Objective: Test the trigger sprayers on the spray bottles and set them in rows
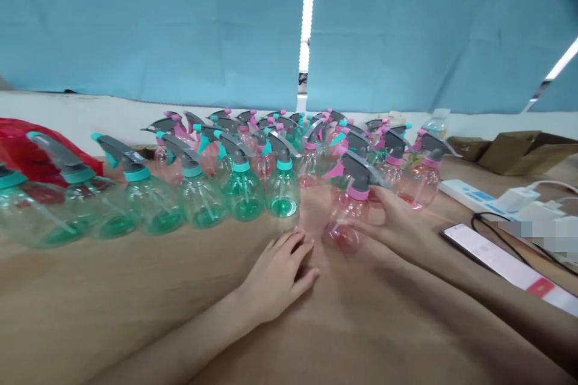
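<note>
Six green spray bottles (283, 189) stand in a line across the left part of the table (180, 307), each with a teal collar and a grey trigger head in place. Behind them, toward the table's far edge, a crowded cluster (310, 159) mixes pink and green ones, heads fitted wherever the view is clear. Judging by this, most of the lot is assembled and standing in ranks; what is left, as far as shows, is one pink spray bottle (347, 228), forward of the cluster near the middle of the table, its head on and turned aside. The right hand (392, 216) wraps its body from the right, thumb along the side, the other fingertips hidden; whether its base touches the table I cannot tell. The left hand (280, 274) lies palm down just beside it, fingers loosely spread, holding nothing.

Thin dip tubes show through the clear walls. Colour deepens at the bases, but whether that is liquid or tinted plastic cannot be told. Toward the table's right edge are a phone (506, 264), a white power strip (467, 195) with plugs, and an open cardboard box (508, 153), its contents hidden.
</note>
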Tool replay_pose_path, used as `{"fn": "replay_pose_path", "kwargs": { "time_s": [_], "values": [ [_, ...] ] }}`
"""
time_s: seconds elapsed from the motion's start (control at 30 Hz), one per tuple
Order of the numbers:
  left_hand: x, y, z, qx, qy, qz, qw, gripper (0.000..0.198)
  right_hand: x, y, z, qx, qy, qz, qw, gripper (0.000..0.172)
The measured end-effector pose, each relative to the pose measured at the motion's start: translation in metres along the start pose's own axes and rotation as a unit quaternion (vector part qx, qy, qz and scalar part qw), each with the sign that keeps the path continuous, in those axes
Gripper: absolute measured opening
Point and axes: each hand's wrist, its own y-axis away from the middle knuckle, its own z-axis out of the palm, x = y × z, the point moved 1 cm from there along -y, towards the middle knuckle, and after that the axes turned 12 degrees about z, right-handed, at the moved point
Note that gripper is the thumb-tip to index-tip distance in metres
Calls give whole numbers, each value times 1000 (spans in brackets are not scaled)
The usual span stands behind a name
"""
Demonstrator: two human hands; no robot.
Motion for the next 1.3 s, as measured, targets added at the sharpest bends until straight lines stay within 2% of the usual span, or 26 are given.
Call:
{"fn": "replay_pose_path", "kwargs": {
  "time_s": [0.03, 0.1, 0.23, 0.37, 0.5, 0.87, 1.0, 1.03, 1.1, 1.17, 1.23, 1.3],
  "values": [
    [0, 0, 0, -1, 0, -1, 1000, 40, -4, -6, 5, -20, -2, 4, 1000, 44],
    [1, 0, -1, -4, 0, -3, 1000, 41, -11, -18, 14, -1, -9, 24, 1000, 52],
    [2, -1, -3, -11, -2, -12, 1000, 41, -20, -38, 32, 24, -40, -6, 999, 57],
    [3, -2, -4, -19, -2, -20, 1000, 41, -18, -52, 44, 34, -48, -14, 998, 63],
    [3, -2, -5, -32, -1, -25, 999, 42, -14, -62, 50, 44, -42, -14, 998, 70],
    [3, -2, -4, -37, -2, -33, 999, 42, -11, -70, 59, 60, -36, -13, 998, 74],
    [2, -2, -4, -34, 3, -35, 999, 42, -13, -59, 45, 58, -42, -12, 997, 76],
    [1, -2, -4, -34, 3, -35, 999, 41, -13, -54, 37, 57, -41, -5, 998, 70],
    [1, -2, -4, -31, 5, -32, 999, 41, -9, -46, 20, 58, -28, 12, 998, 48],
    [0, -2, -4, -28, 6, -29, 999, 41, -1, -40, 1, 71, 22, 44, 996, 32],
    [0, -2, -4, -30, 4, -28, 999, 42, 9, -38, -14, 85, 62, 60, 993, 28],
    [0, -2, -4, -36, -3, -28, 999, 41, 19, -41, -23, 104, 76, 88, 988, 30]
  ]
}}
